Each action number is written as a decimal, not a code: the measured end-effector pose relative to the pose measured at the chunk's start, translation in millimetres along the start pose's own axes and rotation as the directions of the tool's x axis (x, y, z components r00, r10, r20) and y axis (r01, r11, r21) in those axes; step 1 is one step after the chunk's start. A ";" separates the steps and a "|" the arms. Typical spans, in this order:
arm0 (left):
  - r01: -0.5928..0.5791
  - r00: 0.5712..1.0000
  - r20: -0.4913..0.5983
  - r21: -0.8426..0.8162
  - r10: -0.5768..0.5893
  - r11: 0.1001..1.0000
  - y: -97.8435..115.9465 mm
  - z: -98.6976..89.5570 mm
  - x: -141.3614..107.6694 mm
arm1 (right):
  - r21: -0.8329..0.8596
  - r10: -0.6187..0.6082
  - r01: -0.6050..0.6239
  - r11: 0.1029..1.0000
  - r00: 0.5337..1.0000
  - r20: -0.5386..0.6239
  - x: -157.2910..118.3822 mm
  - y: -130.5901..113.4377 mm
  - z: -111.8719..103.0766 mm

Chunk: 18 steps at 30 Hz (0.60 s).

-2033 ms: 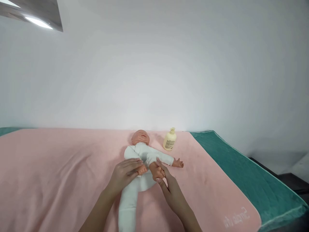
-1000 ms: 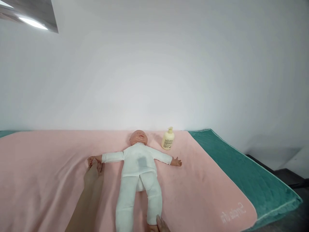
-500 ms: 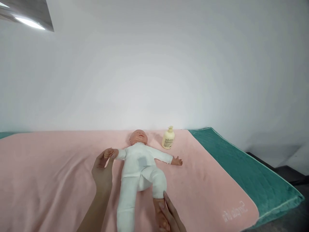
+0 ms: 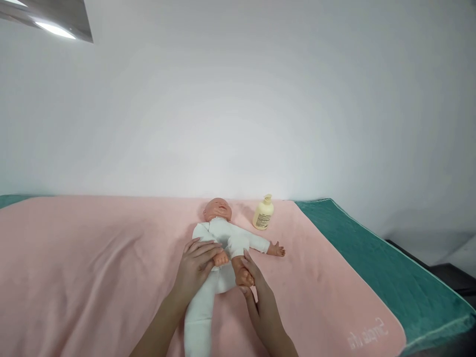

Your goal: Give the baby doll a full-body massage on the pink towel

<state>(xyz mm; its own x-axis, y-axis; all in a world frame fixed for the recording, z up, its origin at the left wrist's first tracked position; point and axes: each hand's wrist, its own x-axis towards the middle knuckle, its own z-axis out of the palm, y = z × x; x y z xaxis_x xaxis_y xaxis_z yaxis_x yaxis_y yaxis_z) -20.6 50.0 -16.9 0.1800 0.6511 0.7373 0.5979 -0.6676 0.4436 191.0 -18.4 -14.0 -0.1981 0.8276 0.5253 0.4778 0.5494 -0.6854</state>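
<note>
A baby doll point(image 4: 218, 229) with a white cloth body lies on its back, its head toward the wall. My left hand point(image 4: 195, 265) is wrapped over the doll's arm on the left side, which is folded across the belly. The doll's small hand point(image 4: 221, 258) pokes out past my fingers. With thumb and fingers, my right hand point(image 4: 262, 292) grips the doll's bare foot point(image 4: 243, 275), and that leg is bent up toward the belly. The doll's other leg point(image 4: 199, 317) stretches straight toward me. Its other arm point(image 4: 275, 249) lies outstretched to the right.
A pale yellow pump bottle point(image 4: 263, 214) stands to the right of the doll's head. Under everything is a pink blanket point(image 4: 92, 277), spread over a green cover point(image 4: 379, 267) that shows at the right. A white wall point(image 4: 238, 99) rises behind.
My left hand has brought the doll's arm from the left side inward across its belly. My right hand has pushed the bent leg up toward the body.
</note>
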 end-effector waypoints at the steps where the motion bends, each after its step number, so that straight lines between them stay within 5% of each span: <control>1: -0.016 0.999 0.028 0.003 0.016 1.000 -0.5 -0.3 0.9 | 0.005 0.001 -0.001 1.000 1.000 0.001 3.9 -2.6 -1.0; 6: 0.041 0.999 0.032 -0.075 -0.039 0.996 0.2 -0.3 1.6 | 0.009 0.035 -0.035 0.999 0.999 0.017 4.5 -7.0 -5.1; 10: 0.261 0.955 -0.064 -0.281 -0.289 0.924 -1.5 -5.2 0.7 | 0.000 0.076 -0.076 0.997 0.997 0.016 -15.1 -1.1 -5.6; 14: 0.470 0.757 -0.186 -0.511 -0.626 0.720 -9.3 -16.2 3.3 | -0.029 0.003 -0.003 1.000 1.000 -0.005 -42.1 9.9 -6.2; 18: 0.394 0.476 -0.325 -0.752 -0.817 0.529 -25.2 -25.9 5.1 | -0.097 -0.061 0.058 0.994 0.998 -0.034 -62.4 14.4 -10.8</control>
<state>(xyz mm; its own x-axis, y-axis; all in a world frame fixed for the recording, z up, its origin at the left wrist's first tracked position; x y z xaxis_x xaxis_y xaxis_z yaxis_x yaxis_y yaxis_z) -54.9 60.8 -11.1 -0.6565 0.7383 0.1544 -0.2001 -0.3678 0.9081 219.4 -63.4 -51.2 -0.1980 0.7881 0.5829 0.5460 0.5825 -0.6021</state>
